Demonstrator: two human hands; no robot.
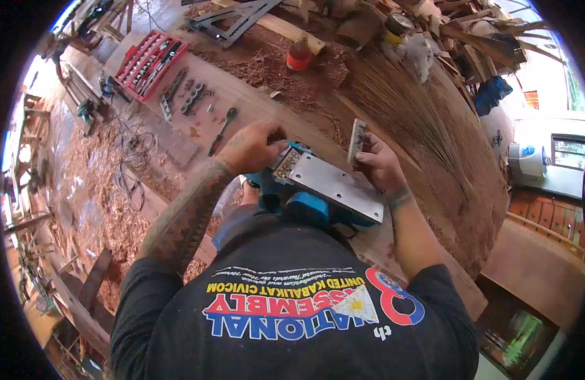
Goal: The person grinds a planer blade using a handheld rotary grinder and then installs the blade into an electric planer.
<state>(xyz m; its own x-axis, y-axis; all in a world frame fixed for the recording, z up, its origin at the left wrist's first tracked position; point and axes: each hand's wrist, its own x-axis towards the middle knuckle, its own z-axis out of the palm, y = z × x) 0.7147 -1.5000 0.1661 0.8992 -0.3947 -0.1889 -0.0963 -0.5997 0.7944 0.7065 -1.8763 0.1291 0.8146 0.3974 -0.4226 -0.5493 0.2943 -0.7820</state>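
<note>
A blue electric planer [308, 206] lies upside down across my lap, its silver base plate [337, 189] facing up. Around the cutter section [286, 164] at its left end, my left hand [257, 145] has its fingers curled against the edge; whatever they pinch is hidden. My right hand [378, 164] grips a small flat rectangular piece [357, 142], pale grey with marks on its face, above the plate's far edge. A ratchet wrench [223, 131] rests on the board beyond my left hand.
A red socket set case [150, 65] lies open at the upper left, near slotted metal parts [192, 99] and a small socket [210, 108]. Farther back are a metal triangular frame [235, 22] and a red container [299, 57]. Wood shavings [102, 209] and a cable [131, 171] cover the left floor.
</note>
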